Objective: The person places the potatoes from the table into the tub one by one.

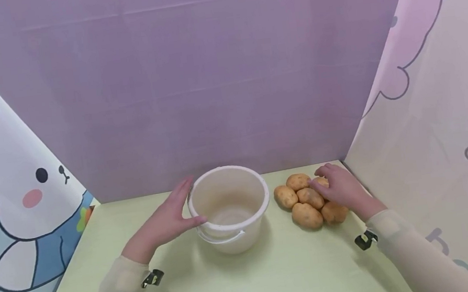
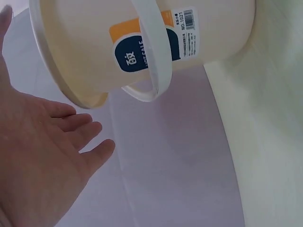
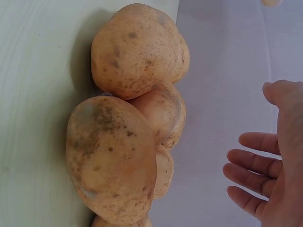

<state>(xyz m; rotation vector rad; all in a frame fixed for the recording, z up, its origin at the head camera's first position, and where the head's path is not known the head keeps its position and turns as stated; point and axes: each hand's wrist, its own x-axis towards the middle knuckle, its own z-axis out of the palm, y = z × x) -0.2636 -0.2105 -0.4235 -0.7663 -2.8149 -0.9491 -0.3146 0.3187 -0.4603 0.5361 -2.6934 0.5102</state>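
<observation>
A white bucket stands upright on the table, its wire-like white handle hanging down the near side. In the left wrist view a label in orange and dark blue shows on its wall. Beside the bucket's left rim is my left hand, thumb and fingers spread, holding nothing. Several potatoes lie bunched to the bucket's right. Over the right side of that bunch hovers my right hand, fingers loosely bent. In the right wrist view a gap separates it from the potatoes.
The pale green table ends at a purple backdrop behind the bucket. A panel with a cartoon rabbit stands at the left, and a pale printed panel closes the right side near the potatoes.
</observation>
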